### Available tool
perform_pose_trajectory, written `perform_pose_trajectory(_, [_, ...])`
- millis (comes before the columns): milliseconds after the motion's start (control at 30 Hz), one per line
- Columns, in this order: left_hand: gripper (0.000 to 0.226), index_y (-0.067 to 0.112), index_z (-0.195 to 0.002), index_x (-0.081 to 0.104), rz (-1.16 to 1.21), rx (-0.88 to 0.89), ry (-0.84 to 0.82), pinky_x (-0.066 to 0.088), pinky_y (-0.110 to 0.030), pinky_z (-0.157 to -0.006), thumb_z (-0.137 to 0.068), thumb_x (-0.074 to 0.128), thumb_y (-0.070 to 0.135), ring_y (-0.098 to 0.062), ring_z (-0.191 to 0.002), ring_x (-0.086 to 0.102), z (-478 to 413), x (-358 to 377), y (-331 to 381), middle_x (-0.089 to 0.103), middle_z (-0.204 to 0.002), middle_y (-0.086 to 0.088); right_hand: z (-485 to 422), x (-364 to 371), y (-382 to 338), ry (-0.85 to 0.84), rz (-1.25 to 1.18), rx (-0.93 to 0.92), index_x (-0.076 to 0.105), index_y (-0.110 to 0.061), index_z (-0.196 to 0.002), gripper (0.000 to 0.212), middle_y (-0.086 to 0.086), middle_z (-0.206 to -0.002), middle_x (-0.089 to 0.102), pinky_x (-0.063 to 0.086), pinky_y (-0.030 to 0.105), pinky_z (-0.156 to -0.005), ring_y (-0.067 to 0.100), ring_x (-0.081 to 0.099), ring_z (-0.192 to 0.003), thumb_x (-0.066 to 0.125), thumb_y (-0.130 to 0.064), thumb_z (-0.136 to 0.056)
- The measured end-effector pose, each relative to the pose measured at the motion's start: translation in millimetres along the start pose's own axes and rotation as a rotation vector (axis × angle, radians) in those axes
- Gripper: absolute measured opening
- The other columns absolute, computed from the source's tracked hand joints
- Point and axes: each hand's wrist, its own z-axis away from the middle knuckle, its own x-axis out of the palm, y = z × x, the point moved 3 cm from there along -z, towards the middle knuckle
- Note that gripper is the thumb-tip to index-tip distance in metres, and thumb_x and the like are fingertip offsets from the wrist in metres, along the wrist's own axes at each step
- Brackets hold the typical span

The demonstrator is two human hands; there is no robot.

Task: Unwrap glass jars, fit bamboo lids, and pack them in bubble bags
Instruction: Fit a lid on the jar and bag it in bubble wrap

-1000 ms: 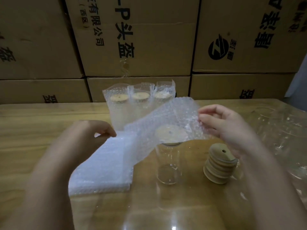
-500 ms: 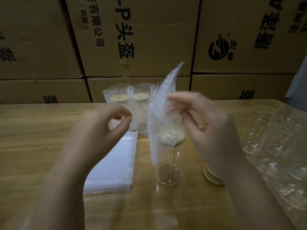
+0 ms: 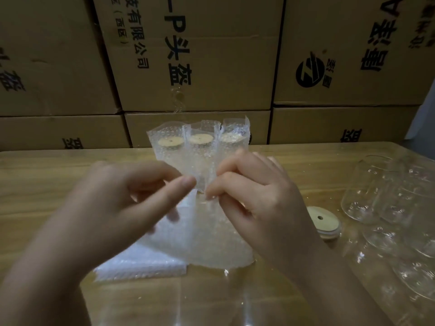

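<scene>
A clear bubble bag [image 3: 219,234] hangs in front of me over the middle of the wooden table [image 3: 47,184]. My right hand [image 3: 256,198] pinches the bag's top edge between thumb and fingers. My left hand [image 3: 131,203] is right beside it with thumb and forefinger curled at the same edge; its grip is blurred. The lidded jar that stood there is hidden behind the bag and my hands. Three bagged jars with bamboo lids [image 3: 197,144] stand in a row at the back. A stack of bamboo lids [image 3: 323,223] sits right of my right hand.
A pile of flat bubble bags [image 3: 141,264] lies on the table under my left hand. Several bare glass jars [image 3: 390,208] lie on their sides along the right edge. Stacked cardboard boxes [image 3: 200,55] form a wall behind the table.
The bubble bag went from spread flat between my hands to upright, and now hangs lower in front of the jar. Both hands have come together at its top edge.
</scene>
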Motion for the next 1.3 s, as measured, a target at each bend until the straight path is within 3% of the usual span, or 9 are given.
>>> perform_pose_trajectory(100, [0.041,0.043,-0.087,0.069,0.122,-0.180,-0.208,0.050,-0.021,-0.047,-0.078,0.042,0.072,-0.006,-0.035,0.058,3,7,-8,0.070,-0.063,0.017,1,1,2,0.020,0.009,0.068,0.066,-0.012,-0.078,0.013,-0.002,-0.082,0.059,0.040,0.024,-0.067,0.015,0.054,-0.074,0.064,0.000,-0.081])
perform_pose_trajectory(300, [0.056,0.012,-0.088,0.078,0.778,-0.220,-0.512,0.053,-0.021,-0.052,-0.089,0.050,0.061,-0.027,-0.053,0.067,1,18,-6,0.073,-0.069,-0.012,3,7,-6,0.027,-0.072,0.114,0.069,-0.011,-0.086,0.013,-0.001,-0.086,0.062,0.048,0.024,-0.069,0.016,0.060,-0.080,0.057,-0.005,-0.087])
perform_pose_trajectory(400, [0.066,0.003,-0.076,0.073,0.650,-0.275,-0.397,0.050,-0.016,-0.051,-0.079,0.056,0.067,-0.021,-0.048,0.064,-7,23,-7,0.067,-0.057,-0.012,4,9,-10,0.060,-0.111,0.137,0.070,-0.009,-0.091,0.013,0.001,-0.088,0.063,0.049,0.026,-0.069,0.017,0.061,-0.081,0.059,-0.004,-0.088])
perform_pose_trajectory(500, [0.050,0.021,-0.066,0.073,0.512,-0.261,-0.300,0.044,-0.010,-0.053,-0.069,0.056,0.068,-0.014,-0.044,0.061,-13,27,2,0.066,-0.051,-0.003,4,10,-15,0.098,-0.152,0.149,0.071,-0.006,-0.096,0.017,0.004,-0.091,0.064,0.050,0.027,-0.069,0.017,0.061,-0.083,0.055,-0.006,-0.091])
perform_pose_trajectory(767, [0.013,0.020,-0.070,0.070,0.497,-0.282,-0.082,0.047,-0.014,-0.054,-0.072,0.059,0.025,-0.016,-0.050,0.065,-19,27,5,0.067,-0.057,0.001,2,9,-12,0.151,-0.140,0.124,0.061,0.008,-0.117,0.031,0.016,-0.111,0.061,0.041,0.013,-0.094,0.017,0.057,-0.106,0.045,0.007,-0.091])
perform_pose_trajectory(933, [0.020,0.016,-0.068,0.069,0.557,-0.317,-0.027,0.049,-0.016,-0.052,-0.080,0.073,0.032,-0.015,-0.049,0.065,-21,29,7,0.068,-0.058,-0.001,1,11,-12,0.069,-0.227,0.118,0.054,0.011,-0.125,0.039,0.018,-0.123,0.056,0.037,0.013,-0.101,0.016,0.050,-0.119,0.041,0.007,-0.089])
perform_pose_trajectory(1100, [0.020,0.013,-0.069,0.067,0.327,-0.392,0.084,0.054,-0.037,-0.060,-0.082,0.062,0.028,-0.009,-0.054,0.067,-18,21,2,0.071,-0.063,0.004,1,3,0,0.181,-0.111,0.171,0.058,0.010,-0.120,0.035,0.015,-0.117,0.059,0.043,0.015,-0.096,0.014,0.054,-0.113,0.042,0.009,-0.089])
perform_pose_trajectory(1200, [0.018,0.018,-0.068,0.064,0.089,-0.425,0.259,0.051,-0.033,-0.055,-0.082,0.058,0.028,-0.002,-0.051,0.064,-12,10,-2,0.069,-0.060,0.012,1,-3,13,0.210,-0.006,0.248,0.060,0.009,-0.118,0.032,0.014,-0.115,0.059,0.041,0.008,-0.090,0.010,0.054,-0.105,0.045,0.006,-0.090])
perform_pose_trajectory(1300, [0.018,0.026,-0.065,0.059,-0.139,-0.436,0.398,0.054,-0.043,-0.057,-0.082,0.056,0.031,-0.013,-0.055,0.065,-9,3,-3,0.065,-0.054,0.006,3,-5,23,0.121,0.088,0.370,0.064,0.001,-0.113,0.029,0.006,-0.117,0.058,0.044,0.015,-0.075,0.010,0.054,-0.094,0.049,-0.003,-0.089])
